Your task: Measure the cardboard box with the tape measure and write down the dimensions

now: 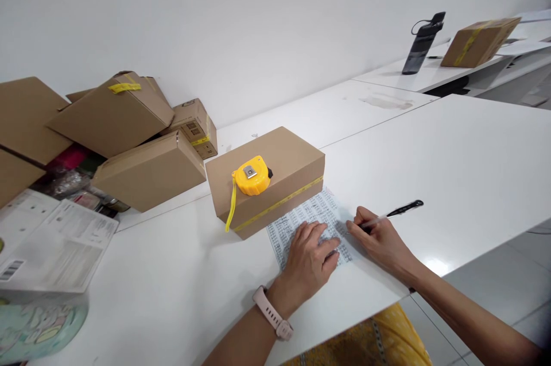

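head cam | looks forward and down | close over white table | tilted | single view

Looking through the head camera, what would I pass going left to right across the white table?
Pile of cardboard boxes → yellow tape measure → left hand → right hand → pen → dark bottle → far box.

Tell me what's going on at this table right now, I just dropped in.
A person sits at a white table, filling in a printed sheet. The left hand lies flat on the sheet; the right hand holds a pen with its tip at the paper. Just behind the sheet stands a taped cardboard box with a yellow tape measure resting on top. More boxes are piled at the left by the wall.
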`<state>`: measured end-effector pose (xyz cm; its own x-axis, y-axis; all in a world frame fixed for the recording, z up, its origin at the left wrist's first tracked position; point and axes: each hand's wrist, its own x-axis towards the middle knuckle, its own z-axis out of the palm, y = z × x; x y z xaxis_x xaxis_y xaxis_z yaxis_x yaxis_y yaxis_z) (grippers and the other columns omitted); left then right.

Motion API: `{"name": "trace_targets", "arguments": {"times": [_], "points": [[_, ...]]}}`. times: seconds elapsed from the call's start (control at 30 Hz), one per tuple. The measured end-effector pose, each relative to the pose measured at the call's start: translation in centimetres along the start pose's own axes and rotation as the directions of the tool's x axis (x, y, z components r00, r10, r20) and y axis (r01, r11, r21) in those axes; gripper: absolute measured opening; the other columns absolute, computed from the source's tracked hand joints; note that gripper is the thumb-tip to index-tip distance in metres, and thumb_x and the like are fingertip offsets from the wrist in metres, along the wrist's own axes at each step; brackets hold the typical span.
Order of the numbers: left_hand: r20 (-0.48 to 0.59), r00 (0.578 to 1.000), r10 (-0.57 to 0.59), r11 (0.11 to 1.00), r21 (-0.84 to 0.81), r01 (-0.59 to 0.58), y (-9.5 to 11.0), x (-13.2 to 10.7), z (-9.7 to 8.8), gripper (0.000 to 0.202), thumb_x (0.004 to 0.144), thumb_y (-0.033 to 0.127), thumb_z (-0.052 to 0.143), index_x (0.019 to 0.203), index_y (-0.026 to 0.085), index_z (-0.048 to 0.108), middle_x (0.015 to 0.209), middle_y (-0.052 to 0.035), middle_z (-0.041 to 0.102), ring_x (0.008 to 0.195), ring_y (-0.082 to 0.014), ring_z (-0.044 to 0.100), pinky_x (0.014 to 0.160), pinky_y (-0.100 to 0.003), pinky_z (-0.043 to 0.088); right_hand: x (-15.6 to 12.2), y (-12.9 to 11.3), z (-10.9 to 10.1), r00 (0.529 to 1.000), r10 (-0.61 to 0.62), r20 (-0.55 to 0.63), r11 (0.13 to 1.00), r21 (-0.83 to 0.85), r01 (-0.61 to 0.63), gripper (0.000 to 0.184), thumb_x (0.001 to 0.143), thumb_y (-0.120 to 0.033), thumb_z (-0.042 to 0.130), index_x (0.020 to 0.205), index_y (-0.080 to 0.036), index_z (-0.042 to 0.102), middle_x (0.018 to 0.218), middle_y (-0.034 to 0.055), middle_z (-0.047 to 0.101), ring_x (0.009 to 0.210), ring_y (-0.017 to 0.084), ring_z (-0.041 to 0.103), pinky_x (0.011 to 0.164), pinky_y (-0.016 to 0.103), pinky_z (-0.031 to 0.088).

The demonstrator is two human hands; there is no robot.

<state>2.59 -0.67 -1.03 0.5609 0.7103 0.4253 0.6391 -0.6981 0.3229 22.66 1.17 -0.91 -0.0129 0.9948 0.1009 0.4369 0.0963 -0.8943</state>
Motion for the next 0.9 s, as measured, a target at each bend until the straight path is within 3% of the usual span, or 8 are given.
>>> {"name": "trace_targets", "arguments": {"times": [0.9], "points": [[0.002, 1.000, 0.003, 1.000, -0.004, -0.003, -0.03, 0.05, -0.05, 0.024, 0.091, 0.022, 0.061, 0.114, 0.020, 0.070, 0.125, -0.0124, 0.063, 0.118, -0.0295, 0.057, 0.107, -0.052, 0.046, -0.01, 0.12, -0.07, 1.000, 0.003, 0.001, 1.000, -0.007, -0.003, 0.035, 0.085, -0.038, 0.058, 0.062, -0.023, 0.036, 0.058, -0.0058, 0.031, 0.054, 0.011, 0.028, 0.048, 0.026, 0.023]]}}
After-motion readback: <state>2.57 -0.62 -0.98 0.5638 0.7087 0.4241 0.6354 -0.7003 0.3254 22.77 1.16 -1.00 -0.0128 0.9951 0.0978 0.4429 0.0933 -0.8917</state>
